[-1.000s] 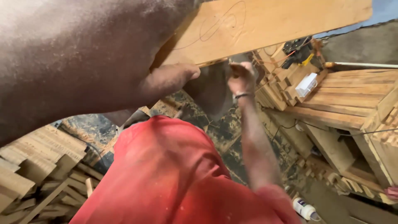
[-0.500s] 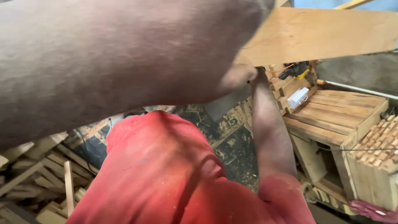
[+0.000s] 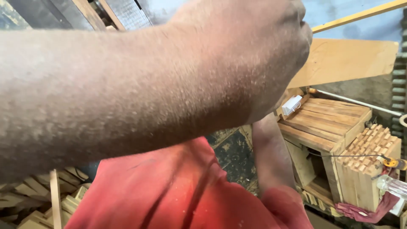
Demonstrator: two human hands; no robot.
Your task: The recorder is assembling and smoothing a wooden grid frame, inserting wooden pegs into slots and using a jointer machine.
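Dust-flecked forearm fills most of the head view: your left arm crosses the frame from the left edge, and your left hand (image 3: pixel 271 46) sits at its far end, curled against the near end of a pale wooden board (image 3: pixel 347 61). The fingers are turned away from you, so you cannot tell whether they grip the board or only press on it. The board runs off to the right, raised above the floor and slightly tilted.

Your right forearm rises from the red sleeve at the bottom and passes behind the left wrist; the right hand is hidden there, and its state cannot be told.

Below the board, to the right, stands a slatted wooden crate (image 3: pixel 326 123), with a small white box (image 3: pixel 292 104) lying on its top near the left corner. Just beside it, further right, a wooden box (image 3: pixel 366 169) is packed full of short wood blocks standing on end. A red cloth (image 3: pixel 360 210) lies at its foot. Loose wooden offcuts (image 3: pixel 38 199) lie heaped at lower left.
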